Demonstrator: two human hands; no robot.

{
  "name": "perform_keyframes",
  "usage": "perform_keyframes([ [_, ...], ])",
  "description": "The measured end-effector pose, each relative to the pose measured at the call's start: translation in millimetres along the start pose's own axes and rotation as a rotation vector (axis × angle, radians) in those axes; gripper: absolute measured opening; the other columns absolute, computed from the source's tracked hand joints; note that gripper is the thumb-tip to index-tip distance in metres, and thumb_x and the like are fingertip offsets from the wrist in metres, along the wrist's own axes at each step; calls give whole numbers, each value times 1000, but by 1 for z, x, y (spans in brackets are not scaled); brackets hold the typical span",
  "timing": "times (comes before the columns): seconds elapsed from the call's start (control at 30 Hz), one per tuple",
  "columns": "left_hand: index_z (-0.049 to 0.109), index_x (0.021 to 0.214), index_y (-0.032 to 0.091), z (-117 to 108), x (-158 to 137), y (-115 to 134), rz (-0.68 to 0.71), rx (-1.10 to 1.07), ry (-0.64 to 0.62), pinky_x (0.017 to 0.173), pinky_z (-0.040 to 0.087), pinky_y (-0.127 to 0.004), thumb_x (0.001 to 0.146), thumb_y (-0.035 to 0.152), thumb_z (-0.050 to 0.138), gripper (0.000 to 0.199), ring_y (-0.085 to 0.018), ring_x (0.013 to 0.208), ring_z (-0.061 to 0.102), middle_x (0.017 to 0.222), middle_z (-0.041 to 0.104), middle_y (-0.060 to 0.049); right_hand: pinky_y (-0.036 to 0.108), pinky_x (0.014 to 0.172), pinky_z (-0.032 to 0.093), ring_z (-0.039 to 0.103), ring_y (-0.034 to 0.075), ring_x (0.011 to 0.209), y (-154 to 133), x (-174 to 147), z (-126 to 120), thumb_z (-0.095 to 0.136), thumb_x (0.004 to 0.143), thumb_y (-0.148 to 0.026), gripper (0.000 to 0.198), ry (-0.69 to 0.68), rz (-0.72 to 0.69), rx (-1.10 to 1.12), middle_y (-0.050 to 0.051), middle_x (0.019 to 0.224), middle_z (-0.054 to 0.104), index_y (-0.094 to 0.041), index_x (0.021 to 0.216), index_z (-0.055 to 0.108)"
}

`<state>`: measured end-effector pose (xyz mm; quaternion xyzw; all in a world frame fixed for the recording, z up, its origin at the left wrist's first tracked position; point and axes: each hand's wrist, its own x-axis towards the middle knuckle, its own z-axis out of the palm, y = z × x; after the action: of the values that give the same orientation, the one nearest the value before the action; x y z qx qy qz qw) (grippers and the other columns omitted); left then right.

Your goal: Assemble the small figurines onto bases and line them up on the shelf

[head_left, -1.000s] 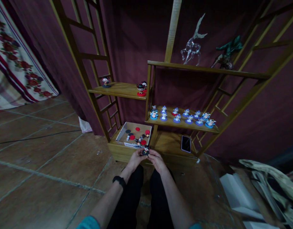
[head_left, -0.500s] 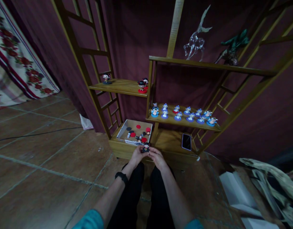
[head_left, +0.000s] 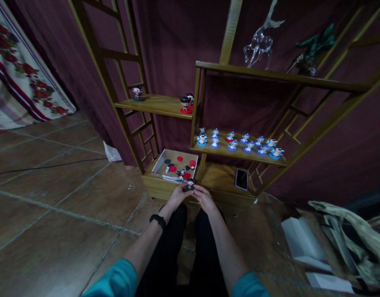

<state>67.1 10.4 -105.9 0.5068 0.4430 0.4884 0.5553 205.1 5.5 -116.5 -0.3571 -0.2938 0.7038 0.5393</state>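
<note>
Between my two hands, just in front of the box, is a small black-haired figurine (head_left: pixel 190 184) on a dark round base, held upright. My left hand (head_left: pixel 178 194) grips the base from the left, and my right hand (head_left: pixel 204 196) has its fingers closed on it from the right. Right behind them stands an open cardboard box (head_left: pixel 158 164) with loose figurines and red and dark discs inside. Similar figurines are on the upper left shelf: one (head_left: pixel 137 93) on a dark base at its left end, and two (head_left: pixel 185 105) on red bases at its right end.
Several blue-and-white figurines (head_left: pixel 233 145) stand in two rows on the middle shelf (head_left: pixel 208 151). A phone (head_left: pixel 241 179) lies on the lower board. A clear deer ornament (head_left: pixel 260 43) and a dark green sculpture (head_left: pixel 313 51) top the unit. White boxes (head_left: pixel 304 239) lie on the floor at right.
My view has tilted slightly, so the shelf sits a little higher in the picture. Both hands keep hold of the figurine, in nearly the same place before the box.
</note>
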Motion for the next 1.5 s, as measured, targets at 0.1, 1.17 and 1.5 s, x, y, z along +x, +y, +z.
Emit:
perform_keyframes([
  [0.1,63,91,12,0,-2,5,-7,-10,-39,72,41,-26,58,29,71,38,-15,73,56,79,64,-4,35,84,45,62,18,84,-1,-1,0,73,54,-23,33,-17,-6,11,5,89,68,-16,86,66],
  [1.17,57,82,12,3,7,-12,-31,-90,42,72,42,-28,47,18,77,40,-14,72,56,76,62,-2,32,86,46,62,15,85,3,1,-6,66,64,-17,23,-30,11,-58,4,90,69,-18,87,66],
  [1.5,62,85,11,-2,6,-11,-59,-73,-36,68,43,-26,50,20,75,39,-13,69,56,76,63,-3,32,87,46,62,15,86,3,2,-6,65,63,-14,22,-2,31,-60,4,88,69,-18,85,66],
])
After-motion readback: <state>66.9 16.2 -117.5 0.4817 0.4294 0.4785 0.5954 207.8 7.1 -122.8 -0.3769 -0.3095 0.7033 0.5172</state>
